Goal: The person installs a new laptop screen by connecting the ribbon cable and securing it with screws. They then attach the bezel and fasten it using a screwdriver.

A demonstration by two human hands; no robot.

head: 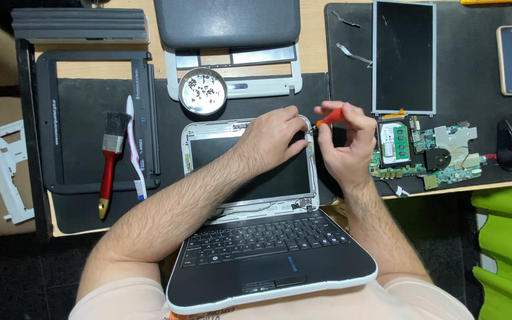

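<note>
Head view: left hand rests open on laptop lid; right hand grips screwdriver beside circuit board.

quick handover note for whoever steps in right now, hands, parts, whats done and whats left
Left hand: resting on the top right corner of the small laptop's screen, steadying it.
Right hand: holding an orange-handled screwdriver at that same corner.
Laptop lies open with its keyboard toward the person.
Done: front bezel is off the screen; loose screws sit in the round metal dish.
Nearby: circuit board and a spare panel to the right, a red-handled brush to the left.
Left: the screen panel is still in the lid.
</note>
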